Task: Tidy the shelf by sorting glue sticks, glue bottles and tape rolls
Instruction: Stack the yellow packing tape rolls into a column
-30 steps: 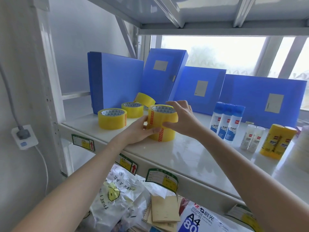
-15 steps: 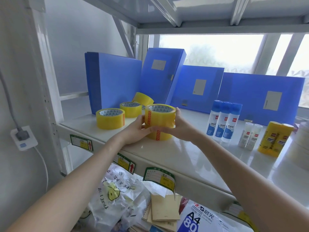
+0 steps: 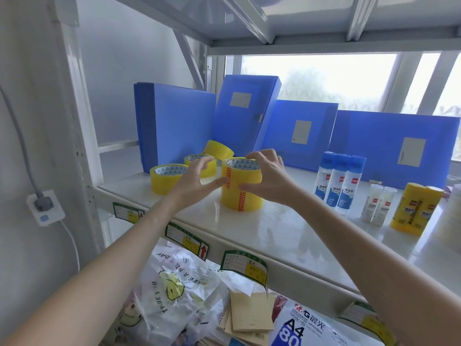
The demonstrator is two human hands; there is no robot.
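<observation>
Two yellow tape rolls stand stacked [image 3: 241, 196] near the front of the white shelf [image 3: 287, 236]. My right hand [image 3: 270, 177] grips the top roll, fingers arched over its far rim and thumb on its side. My left hand [image 3: 193, 182] is beside the stack with fingers spread, the thumb tip at the roll's side. Behind it lie a flat yellow roll [image 3: 166, 178], a second roll [image 3: 210, 168] and a tilted one [image 3: 220, 151]. Three blue-capped glue bottles [image 3: 340, 183], two small white glue sticks [image 3: 379, 206] and yellow glue sticks [image 3: 416, 208] stand to the right.
Several blue file boxes [image 3: 179, 121] lean along the back of the shelf. A pale roll [image 3: 456, 203] shows at the right edge. Below the shelf lie plastic bags [image 3: 174, 295], envelopes and an A4 paper pack [image 3: 306, 330]. A wall socket [image 3: 45, 208] is at left.
The top roll has been set squarely on the lower one. My left hand has let go and spread open beside the stack; my right hand has shifted to the roll's right side.
</observation>
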